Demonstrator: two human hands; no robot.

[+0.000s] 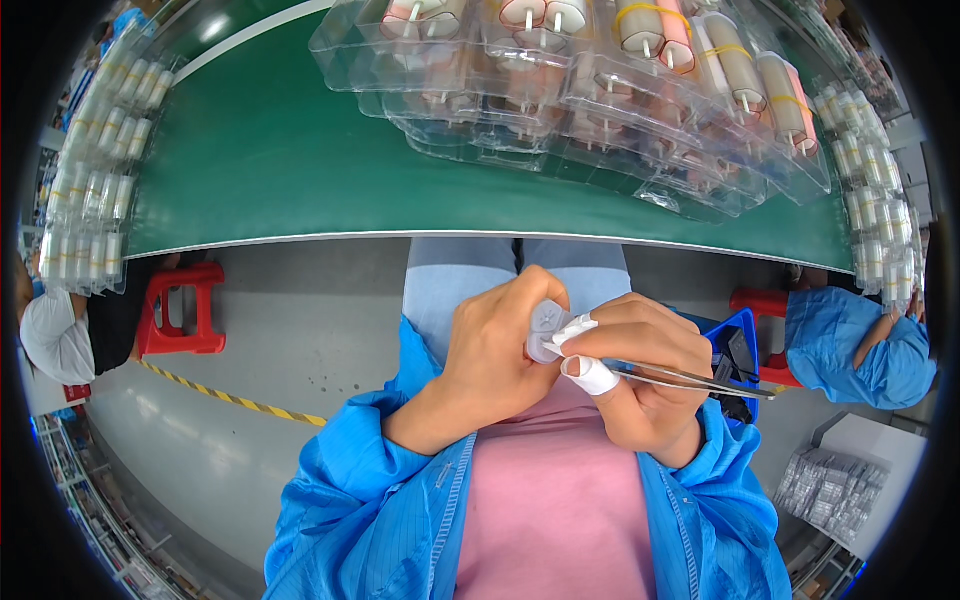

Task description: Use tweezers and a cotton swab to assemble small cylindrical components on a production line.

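Plastic tube [546, 322], pale and translucent, shown with its round end turned up toward you. Your left hand [497, 325] closes around its sides; your right hand [655, 340] holds a pair of tweezers [738, 388] in a narrow pinch, the metal arms trailing out beyond the right side of the palm. White tape [592, 376] wraps the thumb and a finger of that hand. The step in hand appears to be close work on the tube's end; whether the tweezer tips touch it cannot be told, as the fingers and tape crowd them. The next move seems to call for a still left grip and a small, controlled motion of your right fingertips. The tube lies between your hands, within the left one's fingers and just left of the taped fingertips. Beyond both hands, the green table [260, 150] bears stacked clear trays [470, 72].
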